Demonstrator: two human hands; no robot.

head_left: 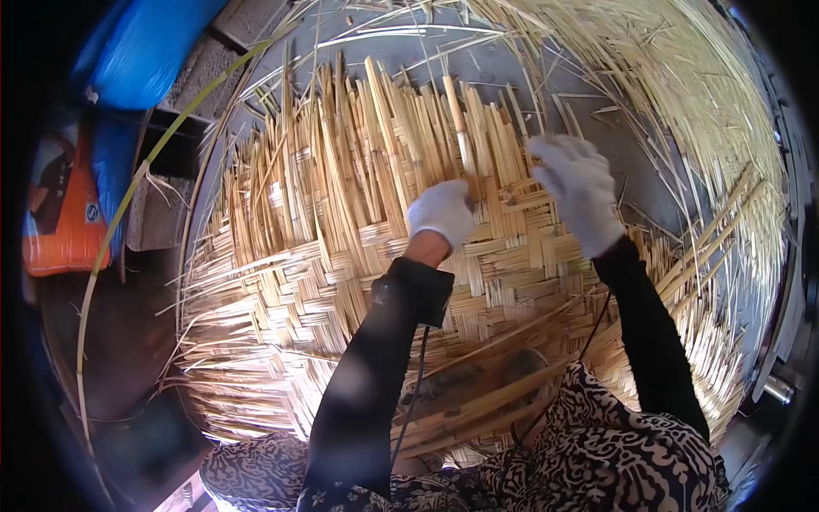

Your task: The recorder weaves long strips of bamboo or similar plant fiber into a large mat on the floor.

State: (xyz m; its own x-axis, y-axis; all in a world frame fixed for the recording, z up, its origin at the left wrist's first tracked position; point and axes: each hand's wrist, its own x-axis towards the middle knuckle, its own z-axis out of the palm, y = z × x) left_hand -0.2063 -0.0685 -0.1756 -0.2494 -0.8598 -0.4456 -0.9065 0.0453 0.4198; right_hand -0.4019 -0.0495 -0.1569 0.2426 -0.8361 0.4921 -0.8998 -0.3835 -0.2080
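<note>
Woven mat (512,273): lies in front of the body, below both hands, spreads wide to left and right.
Done so far: looks closed in a stepped weave across the middle, up to roughly the level of the left hand.
Upright strips (341,154): stick out on the far side, packed side by side, uneven at the tips; mostly uncrossed along that length.
Left to do: judging by those free lengths, probably the far band, plus the ragged side ends (217,401) at lower left.
Left hand (441,213): gloved in white, set at the foot of the upright strips, with fingers bent inward. Cannot tell if clenched on nothing or grasping a strip; hidden beneath.
Right hand (580,188): gloved in white, raised near the far right edge of the weave. Blurred at the fingers; cannot tell if released or grasping.
Cross strip (523,200): runs sideways between the hands; perhaps part of the working row, can't confirm.
Loose strips (725,85): heaped at far right; likely unused stock.
Far edge: shows no trim or binding; overall, likely partway.
</note>
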